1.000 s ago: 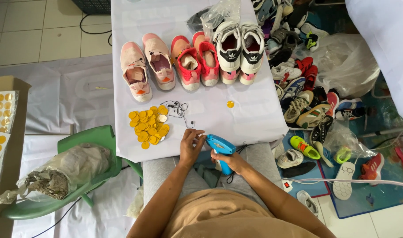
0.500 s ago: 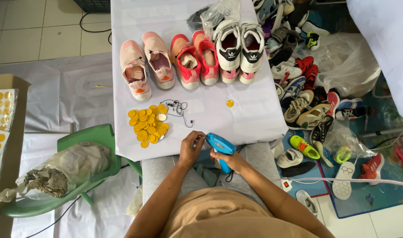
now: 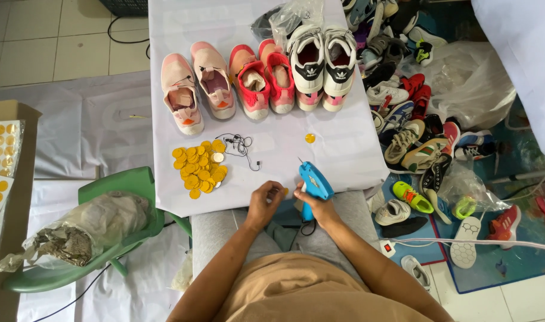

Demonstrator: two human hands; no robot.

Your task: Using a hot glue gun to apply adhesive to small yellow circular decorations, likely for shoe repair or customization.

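Blue glue gun [image 3: 315, 181] nozzle up, small yellow disc [image 3: 284, 191] beside it

The right hand [image 3: 320, 206] grips a glossy blue plastic glue gun [image 3: 314, 182]; the left hand [image 3: 263, 203] pinches a small shiny gold disc [image 3: 282, 191]. Just beyond the left hand lies a heap of gold discs [image 3: 200, 169] with a foil-like sheen on the table [image 3: 344, 149], covered in smooth matt white sheeting. Farther off stand soft knit cloth shoes [image 3: 254, 77].

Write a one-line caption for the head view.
Right hand grips blue glue gun; left hand pinches a yellow disc.
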